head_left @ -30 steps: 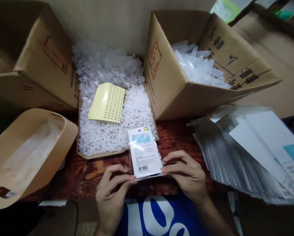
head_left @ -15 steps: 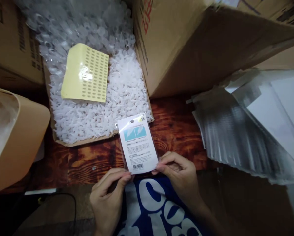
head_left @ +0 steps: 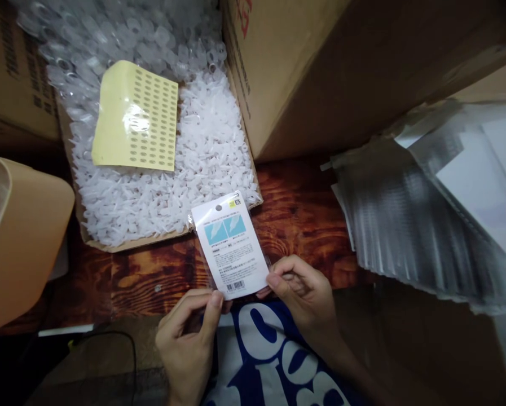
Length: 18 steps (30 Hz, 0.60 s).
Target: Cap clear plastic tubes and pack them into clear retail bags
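Observation:
A white printed card in a clear plastic sleeve (head_left: 236, 256) lies slanted at the front of the table, its top end resting near the lip of a cardboard tray (head_left: 130, 243). My left hand (head_left: 189, 332) pinches its lower left corner between thumb and finger. At the lower right corner, my right hand (head_left: 306, 299) has thumb and fingers closed on the edge. The card shows two blue pictures, small print, a barcode and a round hang hole. Beyond it, the tray holds many small white pointed plastic pieces (head_left: 210, 129), with a yellow sticker sheet (head_left: 140, 121) lying on top.
Translucent round caps (head_left: 151, 34) fill the tray's far part. A large cardboard box (head_left: 286, 67) stands behind on the right. Clear plastic sleeves (head_left: 405, 220) are stacked at the right. An orange bin (head_left: 33, 231) stands at the left on the dark wooden table (head_left: 303, 225).
The view has shifted slightly, so the tray and sticker sheet appear farther left and higher. Both hands keep their pinch on the sleeve's lower corners; the left thumb sits a little higher.

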Motion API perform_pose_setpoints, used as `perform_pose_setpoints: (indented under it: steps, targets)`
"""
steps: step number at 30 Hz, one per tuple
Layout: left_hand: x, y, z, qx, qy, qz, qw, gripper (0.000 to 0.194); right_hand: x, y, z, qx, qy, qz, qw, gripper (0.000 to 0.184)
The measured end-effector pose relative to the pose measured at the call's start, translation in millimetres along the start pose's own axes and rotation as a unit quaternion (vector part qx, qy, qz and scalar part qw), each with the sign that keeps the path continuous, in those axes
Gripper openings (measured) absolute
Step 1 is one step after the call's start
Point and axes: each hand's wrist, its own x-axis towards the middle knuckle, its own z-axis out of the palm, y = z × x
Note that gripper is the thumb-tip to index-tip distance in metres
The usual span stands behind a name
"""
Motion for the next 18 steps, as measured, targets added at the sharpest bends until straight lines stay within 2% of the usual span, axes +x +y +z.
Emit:
perform_pose_setpoints:
  steps: [12,18]
  targets:
    - [-7.1,-3.0,3.9,0.018,0.024,-0.023,0.999,0.016,0.0,-1.4,7.8,-0.038,0.041,0.024,0.998,0.029]
    - [-5.2,-0.4,5.7,0.014,0.032,-0.067,0.997,0.019,2.9,-5.9,13.1,-0.08,0.059,0.05,0.994,0.041]
